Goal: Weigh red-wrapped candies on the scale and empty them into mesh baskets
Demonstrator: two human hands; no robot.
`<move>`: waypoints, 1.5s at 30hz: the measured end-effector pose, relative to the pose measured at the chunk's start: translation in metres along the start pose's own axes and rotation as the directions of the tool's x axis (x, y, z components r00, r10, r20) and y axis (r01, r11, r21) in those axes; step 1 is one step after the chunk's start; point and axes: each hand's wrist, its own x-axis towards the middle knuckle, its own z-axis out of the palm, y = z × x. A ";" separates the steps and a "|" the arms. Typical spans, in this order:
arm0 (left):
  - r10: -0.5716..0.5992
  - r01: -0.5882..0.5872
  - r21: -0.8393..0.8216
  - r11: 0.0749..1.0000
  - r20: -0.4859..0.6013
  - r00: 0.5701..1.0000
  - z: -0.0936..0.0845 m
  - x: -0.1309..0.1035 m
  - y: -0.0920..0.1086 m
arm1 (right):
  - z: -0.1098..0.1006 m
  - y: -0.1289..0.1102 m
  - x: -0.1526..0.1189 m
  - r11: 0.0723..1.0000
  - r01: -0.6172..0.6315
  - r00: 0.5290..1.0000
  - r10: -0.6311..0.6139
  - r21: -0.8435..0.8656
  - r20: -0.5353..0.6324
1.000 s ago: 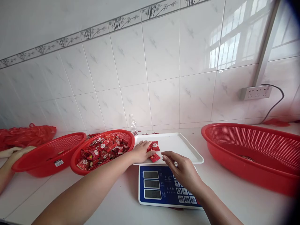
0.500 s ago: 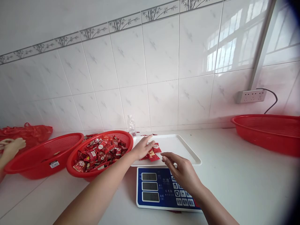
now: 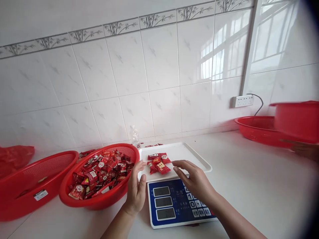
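Observation:
Several red wrapped packets (image 3: 158,162) lie in a loose group on the left part of the white scale tray (image 3: 190,156). My left hand (image 3: 136,191) is beside the tray's left edge, thumb and fingers apart, holding nothing. On the other side, my right hand (image 3: 194,176) hovers over the tray's front edge and the keypad, its fingers near the packets, apart and empty. The blue scale panel (image 3: 174,205) with three displays sits in front of the tray. Left of my left hand stands a red basket (image 3: 99,202) full of similar red packets.
Another red basket (image 3: 15,205) stands at the far left, with a red plastic bag (image 3: 17,159) behind it. A clear bottle (image 3: 135,135) is near the wall. At right, a person's hand (image 3: 305,149) is by a raised red basket (image 3: 297,121), over another basket (image 3: 254,132).
My left hand has drawn back from the packets toward the front left, uncovering them. The view has turned right. A raised red basket and a person's hand have appeared at right; the person's hand at left is gone.

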 end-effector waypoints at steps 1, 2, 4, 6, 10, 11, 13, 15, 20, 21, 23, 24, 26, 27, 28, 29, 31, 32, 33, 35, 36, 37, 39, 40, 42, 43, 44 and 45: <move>-0.003 0.003 -0.012 1.000 -0.012 1.000 -0.001 0.000 -0.001 | 0.001 0.001 0.002 0.999 -0.021 1.000 0.021 -0.026 0.012; -0.004 0.004 -0.023 1.000 -0.026 1.000 -0.002 0.001 -0.001 | 0.002 0.001 0.005 0.998 -0.042 0.999 0.044 -0.053 0.031; -0.007 0.005 -0.046 0.999 -0.045 0.999 -0.004 0.002 0.000 | 0.004 0.000 0.013 0.993 -0.073 0.991 0.082 -0.088 0.104; 0.000 -0.003 -0.067 0.998 -0.048 0.999 -0.006 0.003 0.000 | 0.008 -0.002 0.023 0.994 -0.081 0.969 0.097 -0.079 0.228; 0.054 -0.058 -0.082 0.995 -0.048 0.997 -0.007 0.002 0.000 | 0.022 -0.012 0.049 0.992 -0.077 0.852 0.117 -0.099 0.510; 0.066 -0.069 -0.083 0.994 -0.048 0.997 -0.007 0.001 0.000 | 0.026 -0.015 0.055 0.988 -0.081 0.818 0.143 -0.134 0.557; 0.079 -0.082 -0.086 0.993 -0.043 0.996 -0.007 0.001 0.000 | 0.034 -0.019 0.067 0.976 -0.075 0.764 0.189 -0.206 0.616; 0.081 -0.084 -0.090 0.992 -0.040 0.996 -0.007 0.002 0.001 | 0.043 -0.020 0.076 0.968 -0.024 0.742 0.185 -0.250 0.645; 0.046 -0.050 -0.083 0.995 -0.050 0.998 -0.011 0.004 0.005 | 0.062 -0.014 0.087 0.951 0.187 0.786 0.006 -0.247 0.618; 0.048 -0.052 -0.082 0.995 -0.050 0.998 -0.012 0.004 0.005 | 0.064 -0.012 0.088 0.949 0.207 0.794 -0.019 -0.240 0.608; 0.070 -0.074 -0.080 0.994 -0.044 0.997 -0.013 0.004 0.006 | 0.068 -0.010 0.091 0.945 0.220 0.814 -0.041 -0.243 0.579; 0.087 -0.090 -0.075 0.993 -0.039 0.995 -0.014 0.004 0.007 | 0.070 -0.009 0.093 0.943 0.218 0.829 -0.044 -0.250 0.558; 0.116 -0.117 -0.057 0.991 -0.025 0.993 -0.014 0.003 0.007 | 0.074 -0.008 0.097 0.943 0.200 0.858 -0.039 -0.264 0.512; 0.123 -0.124 -0.047 0.991 -0.018 0.992 -0.015 0.003 0.008 | 0.076 -0.007 0.099 0.945 0.187 0.871 -0.033 -0.267 0.491; 0.124 -0.125 -0.038 0.991 -0.014 0.992 -0.015 0.003 0.008 | 0.078 -0.006 0.102 0.948 0.172 0.883 -0.028 -0.267 0.469; 0.121 -0.122 -0.033 0.992 -0.012 0.993 -0.015 0.003 0.008 | 0.079 -0.006 0.104 0.951 0.156 0.895 -0.023 -0.266 0.445; 0.107 -0.107 -0.030 0.994 -0.010 0.994 -0.015 0.003 0.008 | 0.081 -0.006 0.110 0.959 0.113 0.925 -0.007 -0.260 0.379; 0.099 -0.099 -0.030 0.995 -0.009 0.995 -0.015 0.003 0.007 | 0.081 -0.006 0.112 0.962 0.087 0.941 0.005 -0.258 0.338; 0.093 -0.093 -0.031 0.995 -0.007 0.996 -0.015 0.003 0.006 | 0.081 -0.006 0.115 0.965 0.060 0.955 0.018 -0.254 0.296; 0.089 -0.089 -0.032 0.996 0.002 0.996 -0.015 0.003 0.005 | 0.079 -0.005 0.120 0.970 0.009 0.975 0.045 -0.241 0.216; 0.089 -0.089 -0.030 0.996 0.006 0.996 -0.014 0.003 0.005 | 0.078 -0.005 0.122 0.973 -0.014 0.982 0.057 -0.232 0.181; 0.092 -0.092 -0.026 0.995 0.010 0.996 -0.014 0.003 0.004 | 0.076 -0.003 0.124 0.974 -0.037 0.987 0.071 -0.222 0.146; 0.095 -0.095 -0.011 0.995 0.014 0.995 -0.014 0.003 0.004 | 0.070 0.001 0.127 0.976 -0.080 0.992 0.097 -0.202 0.079; 0.093 -0.093 -0.003 0.996 0.013 0.996 -0.014 0.003 0.003 | 0.066 0.003 0.129 0.976 -0.101 0.993 0.112 -0.195 0.046; 0.088 -0.088 0.008 0.996 0.009 0.996 -0.014 0.003 0.003 | 0.054 0.011 0.130 0.971 -0.142 0.990 0.142 -0.191 -0.016; 0.086 -0.086 0.012 0.996 0.008 0.996 -0.014 0.003 0.003 | 0.046 0.016 0.131 0.967 -0.162 0.987 0.156 -0.196 -0.043; 0.087 -0.088 0.016 0.996 0.006 0.996 -0.013 0.003 0.002 | 0.036 0.021 0.131 0.961 -0.181 0.983 0.170 -0.207 -0.070; 0.092 -0.092 0.019 0.996 0.005 0.996 -0.013 0.003 0.002 | 0.024 0.027 0.130 0.954 -0.201 0.978 0.184 -0.223 -0.096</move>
